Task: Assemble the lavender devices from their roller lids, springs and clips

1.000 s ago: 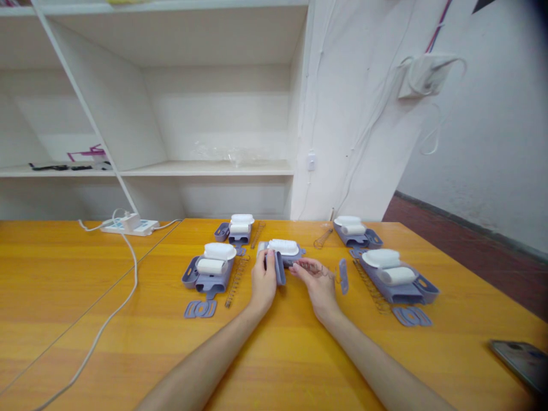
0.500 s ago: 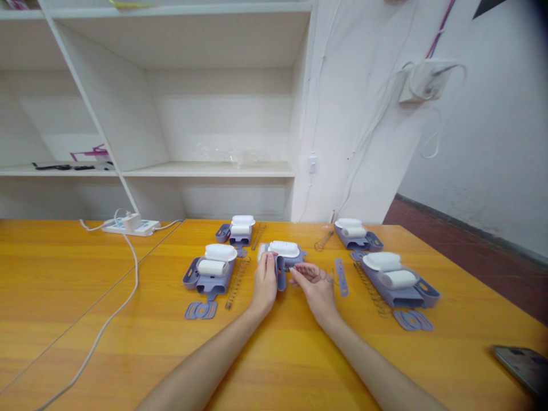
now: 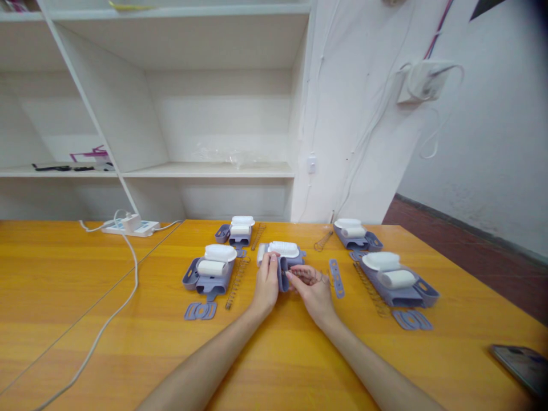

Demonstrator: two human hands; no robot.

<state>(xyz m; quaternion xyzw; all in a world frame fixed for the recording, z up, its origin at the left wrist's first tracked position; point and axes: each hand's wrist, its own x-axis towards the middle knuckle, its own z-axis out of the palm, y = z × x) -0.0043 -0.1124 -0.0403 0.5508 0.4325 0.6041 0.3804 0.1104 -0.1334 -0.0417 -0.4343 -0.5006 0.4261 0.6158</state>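
Note:
My left hand (image 3: 266, 288) is closed around a small grey-purple plastic cup-shaped part (image 3: 283, 281), tilted so its hollow side faces right. Pinched in my right hand (image 3: 315, 295) is a thin metal coil spring (image 3: 314, 275); its left end is at the cup's hollow, and whether it touches inside is hidden by my fingers. Just behind my hands lies a grey-purple housing (image 3: 296, 261) with a ribbed white oval cover (image 3: 283, 249) and a white roller beside it. A flat grey-purple strip with holes (image 3: 336, 278) rests right of my right hand.
Similar part sets stand at left (image 3: 209, 279), back left (image 3: 241, 234), back right (image 3: 354, 235) and right (image 3: 400, 282), with loose springs (image 3: 237, 283) and flat plates (image 3: 201, 311) nearby. A power strip (image 3: 132, 226) with a cable is at left, a phone (image 3: 520, 365) at right.
My right hand has moved slightly left, bringing the spring's end to the cup. The cup has turned so its hollow faces the spring more.

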